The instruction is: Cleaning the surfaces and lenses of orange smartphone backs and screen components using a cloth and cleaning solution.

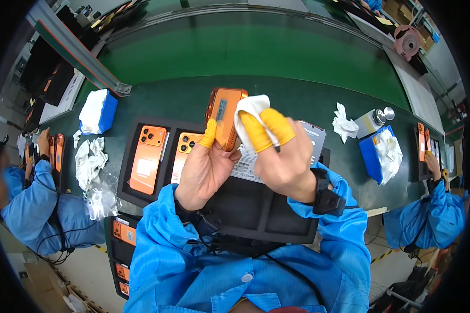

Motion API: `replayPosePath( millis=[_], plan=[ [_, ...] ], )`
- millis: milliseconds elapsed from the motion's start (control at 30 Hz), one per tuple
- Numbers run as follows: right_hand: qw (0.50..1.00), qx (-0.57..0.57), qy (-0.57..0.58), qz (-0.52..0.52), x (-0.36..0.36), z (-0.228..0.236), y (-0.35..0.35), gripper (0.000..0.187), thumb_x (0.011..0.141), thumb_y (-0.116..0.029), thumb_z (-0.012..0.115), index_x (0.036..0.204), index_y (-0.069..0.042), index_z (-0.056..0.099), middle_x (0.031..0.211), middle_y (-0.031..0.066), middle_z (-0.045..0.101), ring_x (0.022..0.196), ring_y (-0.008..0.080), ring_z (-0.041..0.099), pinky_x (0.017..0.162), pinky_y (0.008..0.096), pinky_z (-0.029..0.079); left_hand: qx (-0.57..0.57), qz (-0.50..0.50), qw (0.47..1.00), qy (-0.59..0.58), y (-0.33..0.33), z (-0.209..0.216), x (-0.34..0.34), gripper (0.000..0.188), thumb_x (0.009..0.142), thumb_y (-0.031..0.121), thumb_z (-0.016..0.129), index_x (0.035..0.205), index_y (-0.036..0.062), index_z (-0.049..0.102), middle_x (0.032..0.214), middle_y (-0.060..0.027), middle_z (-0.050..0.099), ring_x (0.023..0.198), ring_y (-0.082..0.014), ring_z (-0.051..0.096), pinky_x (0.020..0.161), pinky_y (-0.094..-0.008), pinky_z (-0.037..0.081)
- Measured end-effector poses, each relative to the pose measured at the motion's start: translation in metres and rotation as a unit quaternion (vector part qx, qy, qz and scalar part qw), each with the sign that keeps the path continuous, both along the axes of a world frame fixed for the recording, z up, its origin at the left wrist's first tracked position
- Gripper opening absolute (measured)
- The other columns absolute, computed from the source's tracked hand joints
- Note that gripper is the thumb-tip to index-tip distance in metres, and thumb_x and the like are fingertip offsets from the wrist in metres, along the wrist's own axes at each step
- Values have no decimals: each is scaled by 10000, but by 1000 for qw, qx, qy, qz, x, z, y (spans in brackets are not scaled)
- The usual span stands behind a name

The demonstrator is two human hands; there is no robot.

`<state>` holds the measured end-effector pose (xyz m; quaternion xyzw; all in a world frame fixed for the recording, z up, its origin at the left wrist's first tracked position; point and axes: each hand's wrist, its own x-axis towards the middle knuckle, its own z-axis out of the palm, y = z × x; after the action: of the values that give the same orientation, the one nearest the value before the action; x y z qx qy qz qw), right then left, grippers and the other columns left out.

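My left hand [203, 175] is closed around an orange phone [225, 117], which is tilted up above the black foam tray [230, 208]; a yellow finger cot covers its thumb. A folded white cloth [250, 107] is pinched in my right hand [287, 164] beside the phone's right edge, with yellow cots on its fingertips. A small dark tip shows under those fingers, too little to name. Two more orange phones [147, 161] lie in the tray's left compartments. Behind my hands, a grey printed item [316, 138] and a white label [248, 171] are partly hidden.
Blue boxes of white wipes stand at the left [108, 112] and right [371, 159]. Crumpled wipes [90, 159] and clear plastic [102, 201] lie left. A pump bottle [369, 122] stands right. Co-workers in blue sleeves [36, 190] handle orange phones on both sides.
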<state>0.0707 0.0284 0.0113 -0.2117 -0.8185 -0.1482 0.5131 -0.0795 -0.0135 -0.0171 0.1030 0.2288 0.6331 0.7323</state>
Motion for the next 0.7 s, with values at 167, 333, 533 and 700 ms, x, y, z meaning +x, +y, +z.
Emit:
replayPosePath(
  millis=[167,333,533,700],
  plan=[
    [999,24,20,-8,1,-1,2,493,485,-66,594,953,78,649,998,204,579,673,262,553,517,325,393,19,-8,999,-24,0,4,4,294,983,307,435,1170,107,541,1076,-19,621,848,-97,535,742,-285,393],
    [1000,21,-8,-5,2,5,6,486,484,-47,594,948,86,648,989,211,577,656,261,553,503,321,391,120,-62,988,-77,4,-13,-7,273,985,297,430,1138,103,547,1037,-20,621,806,-93,513,707,-279,375],
    [1000,-5,28,0,0,1,4,479,494,-28,609,957,88,646,981,208,582,675,269,575,508,318,393,-44,28,999,-5,4,0,2,281,980,301,440,1151,101,539,1032,-19,620,787,-115,507,711,-282,376],
    [999,-15,32,1,0,5,2,470,510,-21,609,968,77,650,972,201,582,672,263,574,513,318,394,44,-28,997,-54,2,-11,-4,287,976,303,447,1157,100,541,1049,-21,622,808,-126,521,714,-279,376]
  ],
)
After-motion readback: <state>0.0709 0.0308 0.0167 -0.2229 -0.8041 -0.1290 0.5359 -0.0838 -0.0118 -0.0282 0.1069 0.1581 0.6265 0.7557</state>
